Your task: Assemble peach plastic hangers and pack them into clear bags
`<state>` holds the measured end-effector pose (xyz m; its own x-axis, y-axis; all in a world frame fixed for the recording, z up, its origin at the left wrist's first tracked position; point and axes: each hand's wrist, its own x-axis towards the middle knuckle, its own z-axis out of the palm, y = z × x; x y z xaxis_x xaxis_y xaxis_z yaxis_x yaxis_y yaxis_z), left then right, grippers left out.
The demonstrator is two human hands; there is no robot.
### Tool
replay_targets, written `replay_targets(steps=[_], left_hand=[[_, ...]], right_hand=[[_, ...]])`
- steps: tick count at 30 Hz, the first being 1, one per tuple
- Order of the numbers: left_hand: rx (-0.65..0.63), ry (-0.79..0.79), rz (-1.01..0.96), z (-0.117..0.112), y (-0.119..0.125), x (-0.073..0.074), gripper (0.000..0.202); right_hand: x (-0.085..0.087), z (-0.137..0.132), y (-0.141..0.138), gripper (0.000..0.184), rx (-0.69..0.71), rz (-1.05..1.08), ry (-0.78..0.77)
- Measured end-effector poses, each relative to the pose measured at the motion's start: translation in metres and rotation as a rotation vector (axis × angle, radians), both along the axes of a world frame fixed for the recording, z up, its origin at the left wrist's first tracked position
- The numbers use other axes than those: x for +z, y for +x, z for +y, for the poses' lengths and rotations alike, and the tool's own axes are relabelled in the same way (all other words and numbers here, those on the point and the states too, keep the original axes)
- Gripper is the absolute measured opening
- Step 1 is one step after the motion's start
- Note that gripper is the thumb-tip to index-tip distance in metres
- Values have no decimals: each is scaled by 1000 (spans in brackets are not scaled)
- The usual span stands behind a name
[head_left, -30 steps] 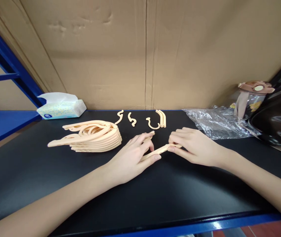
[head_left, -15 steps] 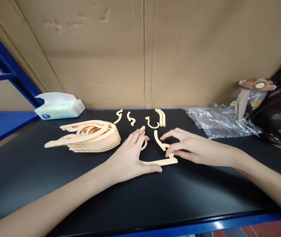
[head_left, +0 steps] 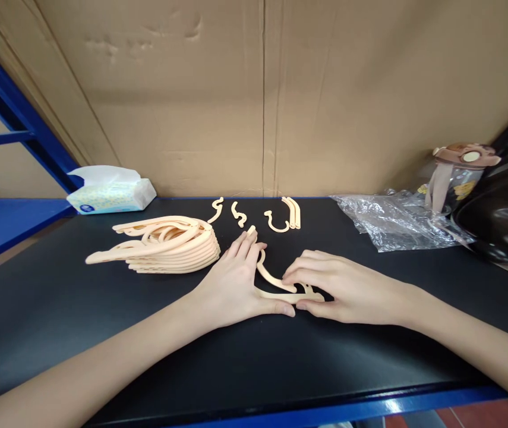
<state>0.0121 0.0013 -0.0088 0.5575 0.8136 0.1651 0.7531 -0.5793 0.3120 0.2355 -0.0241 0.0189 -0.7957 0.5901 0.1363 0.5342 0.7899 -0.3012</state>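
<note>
On the black table lies a beige plastic folding hanger in parts, partly hidden by both hands. My left hand is laid over its left side, the fingers on the far part and the thumb along the near bar. At its right end, my right hand grips the hanger with the thumb at the near bar and the fingers on a curved arm. That arm now lies just behind the bar, curving up toward my left fingers. To the left of my left hand is a stack of similar beige hangers.
At the back lie loose S-shaped pieces, a beige hook and several curved strips. A tissue pack stands back left. Clear plastic bags, a bottle and a black bag are at right. Cardboard stands behind.
My right hand has moved nearer and slightly left, closing on the hanger's right end. The curved arm has swung down toward the near bar. My left hand has stayed in place.
</note>
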Motion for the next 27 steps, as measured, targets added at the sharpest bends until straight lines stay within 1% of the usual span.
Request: replay_targets(steps=[5, 8, 10, 11, 12, 14, 15, 16, 19, 21, 24, 27], left_hand=[[-16, 12, 36, 0, 0, 0, 112], [-24, 11, 44, 0, 1, 1, 111], [-31, 9, 30, -1, 1, 3, 106], [-33, 12, 22, -1, 1, 5, 98], [-38, 18, 16, -2, 1, 6, 86], [-63, 43, 21, -2, 0, 10, 54], [-84, 59, 34, -2, 0, 11, 42], [-108, 78, 51, -2, 0, 11, 37], [-175, 136, 97, -1, -1, 10, 46], [-201, 169, 96, 0, -2, 9, 47], [-238, 191, 71, -1, -1, 10, 39], [-263, 175, 61, -4, 1, 15, 32]], right_hand=[[2, -3, -4, 16, 43, 3, -33], [2, 0, -2, 26, 5, -9, 7], [1, 6, 4, 34, -33, -13, 52], [0, 9, 7, 36, -48, -14, 81], [-1, 14, 11, 38, -59, -18, 109], [-3, 22, 19, 40, -76, -25, 151], [-4, 26, 22, 40, -82, -26, 159], [-4, 29, 24, 39, -88, -24, 162], [-6, 34, 27, 34, -103, -17, 179], [-7, 34, 26, 29, -130, -19, 218], [-8, 32, 22, 20, -206, -32, 267], [-7, 29, 20, 12, -244, -42, 251]])
